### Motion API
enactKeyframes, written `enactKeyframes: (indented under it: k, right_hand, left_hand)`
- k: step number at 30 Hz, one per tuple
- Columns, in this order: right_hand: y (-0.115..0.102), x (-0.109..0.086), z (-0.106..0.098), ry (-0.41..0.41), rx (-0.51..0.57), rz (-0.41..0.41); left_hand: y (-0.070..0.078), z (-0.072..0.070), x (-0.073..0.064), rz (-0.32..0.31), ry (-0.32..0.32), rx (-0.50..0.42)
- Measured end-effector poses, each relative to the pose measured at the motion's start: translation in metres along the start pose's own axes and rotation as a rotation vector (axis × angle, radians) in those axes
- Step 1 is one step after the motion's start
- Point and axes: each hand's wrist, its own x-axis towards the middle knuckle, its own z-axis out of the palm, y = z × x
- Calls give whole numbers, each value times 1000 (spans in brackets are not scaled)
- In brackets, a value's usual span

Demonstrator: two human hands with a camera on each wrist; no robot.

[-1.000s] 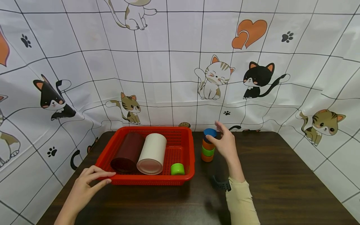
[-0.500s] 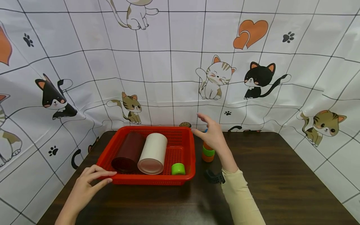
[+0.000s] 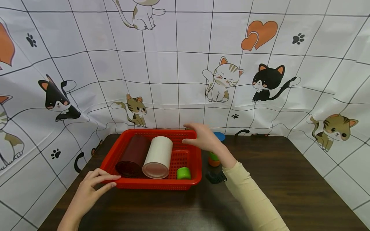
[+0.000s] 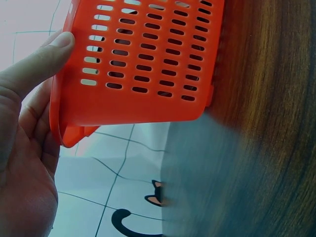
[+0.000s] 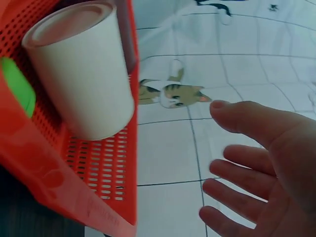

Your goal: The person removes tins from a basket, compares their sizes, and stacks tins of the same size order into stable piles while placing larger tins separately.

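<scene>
My left hand (image 3: 91,189) pinches the front left rim of a red perforated plastic basket (image 3: 156,183). In the left wrist view the thumb (image 4: 61,42) lies on the outer side of the rim, fingers behind it. Inside the basket a dark maroon cylinder (image 3: 134,152) and a cream cylinder (image 3: 158,154) lie side by side. A small green cup (image 3: 183,173) sits in the front right corner. My right hand (image 3: 202,137) is over the basket's back right edge, fingers spread and holding nothing. Behind its wrist stands a stack of coloured cups (image 3: 214,162), partly hidden.
The dark wooden table (image 3: 268,179) extends to the right of the basket. A white cat-print sheet (image 3: 162,80) with grid lines hangs behind and along both sides. A black strap (image 3: 216,177) is on the right wrist.
My right hand has moved left, from beside the cup stack to over the basket's back right edge. The left hand stays on the rim, and the basket's contents have not moved.
</scene>
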Motion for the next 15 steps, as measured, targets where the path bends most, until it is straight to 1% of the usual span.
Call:
enactKeyframes:
  k: [3, 7, 12, 15]
  right_hand:
    - [-2, 4, 5, -81, -62, -12]
    - [-5, 8, 13, -230, -124, -44]
    - [-7, 14, 21, -408, -159, -96]
    - [-6, 18, 25, -517, -162, -101]
  left_hand:
    - [1, 0, 0, -3, -2, 2]
    - [2, -1, 0, -4, -3, 4]
    - [2, -1, 1, -9, -5, 10]
    - [1, -1, 1, -7, -6, 5]
